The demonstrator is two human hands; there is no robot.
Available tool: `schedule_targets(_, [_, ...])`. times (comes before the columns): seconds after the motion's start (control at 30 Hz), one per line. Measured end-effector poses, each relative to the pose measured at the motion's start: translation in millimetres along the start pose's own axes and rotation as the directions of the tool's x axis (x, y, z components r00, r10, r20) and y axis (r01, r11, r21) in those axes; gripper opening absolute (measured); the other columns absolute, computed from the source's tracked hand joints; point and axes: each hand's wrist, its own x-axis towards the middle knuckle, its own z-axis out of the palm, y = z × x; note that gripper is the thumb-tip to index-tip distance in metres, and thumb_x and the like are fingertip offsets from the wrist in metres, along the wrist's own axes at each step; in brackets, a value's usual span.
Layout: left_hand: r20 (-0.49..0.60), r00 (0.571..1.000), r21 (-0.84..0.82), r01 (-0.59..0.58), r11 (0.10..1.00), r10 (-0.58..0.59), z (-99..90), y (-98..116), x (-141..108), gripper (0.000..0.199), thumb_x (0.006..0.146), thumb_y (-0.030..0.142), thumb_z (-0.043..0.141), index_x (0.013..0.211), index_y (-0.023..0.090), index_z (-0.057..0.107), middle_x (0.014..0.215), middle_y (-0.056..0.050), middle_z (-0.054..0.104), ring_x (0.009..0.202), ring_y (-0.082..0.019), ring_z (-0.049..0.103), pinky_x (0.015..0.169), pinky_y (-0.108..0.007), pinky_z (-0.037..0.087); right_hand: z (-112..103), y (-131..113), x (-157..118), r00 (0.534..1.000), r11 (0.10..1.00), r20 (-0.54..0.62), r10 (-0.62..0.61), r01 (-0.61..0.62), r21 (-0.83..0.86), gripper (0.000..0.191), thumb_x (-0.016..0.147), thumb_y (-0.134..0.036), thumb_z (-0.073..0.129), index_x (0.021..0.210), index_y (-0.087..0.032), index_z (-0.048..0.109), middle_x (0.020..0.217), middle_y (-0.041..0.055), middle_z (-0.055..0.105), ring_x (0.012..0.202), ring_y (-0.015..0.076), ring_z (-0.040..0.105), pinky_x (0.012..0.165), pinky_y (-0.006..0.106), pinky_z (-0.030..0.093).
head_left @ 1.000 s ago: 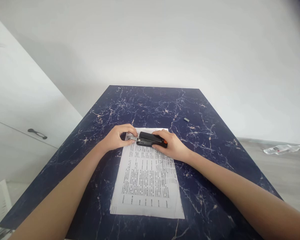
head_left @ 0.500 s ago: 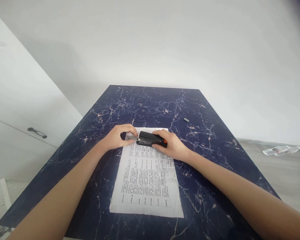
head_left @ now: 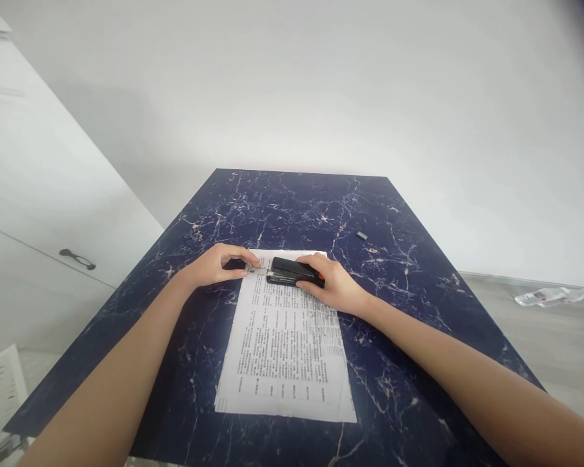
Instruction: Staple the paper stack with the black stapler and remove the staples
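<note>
A black stapler [head_left: 292,271] with an orange part at its rear lies across the top of a stack of printed sheets [head_left: 282,350]. Wrapped round its rear half is my right hand [head_left: 333,280]. My left hand [head_left: 219,264] pinches a small metal piece [head_left: 257,270] that sticks out from the stapler's left end, over the paper's top left corner. Whether this piece is a part of the stapler or separate, I cannot tell.
The dark blue marbled table [head_left: 292,201] bears a small grey item [head_left: 362,235] behind and right of the paper. A white cabinet [head_left: 39,194] stands at the left. Clear plastic packaging [head_left: 549,296] lies on the floor at the right.
My left hand has moved left, away from the stapler, and the metal piece now extends further left. My right hand stays on the stapler. The view has shifted slightly.
</note>
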Motion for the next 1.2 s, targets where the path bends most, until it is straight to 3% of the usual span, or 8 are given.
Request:
schedule_targets(0.13, [0.01,0.998,0.086,0.065,0.994,-0.067,2.9,1.7,1.7,0.026,0.092,0.026,0.068,0.116,0.03,0.076,0.115,-0.007,0.077,0.105,-0.023,0.072,0.092,-0.04,0.058,-1.2,-0.3,0.2,1.0,0.999,-0.012,0.027,-0.027,0.028,0.03,0.096,-0.027,0.066,0.125,-0.023,0.06,0.112,0.0083,0.068,0.096,0.0231,0.064,0.084,0.039,0.053])
schedule_targets(0.3, [-0.17,0.985,0.236,0.025,0.971,0.016,18.9,10.2,10.6,0.026,0.091,0.029,0.07,0.116,0.03,0.072,0.114,-0.006,0.072,0.091,-0.019,0.067,0.086,-0.038,0.054,-2.8,2.1,-1.2,0.992,0.994,-0.095,0.079,-0.071,0.087,0.031,0.097,-0.033,0.066,0.125,-0.022,0.06,0.105,0.0072,0.068,0.088,0.0211,0.064,0.077,0.036,0.053])
schedule_targets(0.47, [-0.209,0.976,0.224,-0.009,0.975,0.057,35.2,23.6,18.6,0.028,0.09,0.026,0.071,0.117,0.028,0.067,0.104,-0.003,0.068,0.086,-0.017,0.063,0.088,-0.036,0.051,-6.1,0.7,-3.7,0.99,0.996,-0.135,0.031,-0.02,0.087,0.031,0.095,-0.037,0.069,0.121,-0.022,0.063,0.102,0.0068,0.067,0.083,0.0199,0.062,0.071,0.033,0.05])
schedule_targets(0.57, [-0.237,0.97,0.225,0.005,0.974,0.049,39.6,27.7,19.7,0.028,0.088,0.025,0.073,0.115,0.027,0.068,0.1,-0.002,0.068,0.087,-0.017,0.064,0.087,-0.035,0.051,-8.7,-3.2,-3.1,0.989,0.997,-0.145,-0.025,0.036,0.074,0.029,0.095,-0.037,0.069,0.118,-0.022,0.063,0.102,0.0071,0.068,0.087,0.0216,0.06,0.075,0.036,0.051])
schedule_targets(0.7, [-0.204,0.979,0.191,0.012,0.982,0.027,43.1,29.3,19.5,0.025,0.089,0.026,0.071,0.114,0.027,0.069,0.098,-0.003,0.072,0.088,-0.019,0.068,0.082,-0.034,0.055,-10.0,-5.4,-1.7,0.988,0.997,-0.147,-0.044,0.053,0.057,0.026,0.094,-0.037,0.07,0.115,-0.023,0.065,0.099,0.0064,0.07,0.089,0.0234,0.059,0.08,0.039,0.052])
schedule_targets(0.9, [-0.171,0.985,-0.025,-0.006,1.0,0.002,48.6,24.5,22.1,0.026,0.088,0.021,0.071,0.114,0.025,0.071,0.109,-0.008,0.076,0.099,-0.021,0.074,0.087,-0.036,0.061,-9.2,0.0,-2.6,0.985,0.993,-0.161,0.058,-0.041,0.109,0.031,0.091,-0.038,0.074,0.115,-0.021,0.068,0.096,0.0061,0.069,0.082,0.0207,0.063,0.075,0.036,0.052])
schedule_targets(1.2, [-0.017,0.999,-0.225,0.025,0.974,-0.03,43.6,14.2,19.3,0.03,0.09,0.025,0.072,0.12,0.028,0.075,0.12,-0.009,0.077,0.112,-0.026,0.073,0.094,-0.044,0.062,-11.4,2.4,-2.0,0.988,0.962,-0.093,0.124,-0.097,0.255,0.034,0.088,-0.042,0.075,0.114,-0.019,0.068,0.102,0.0064,0.071,0.088,0.0217,0.067,0.076,0.035,0.054])
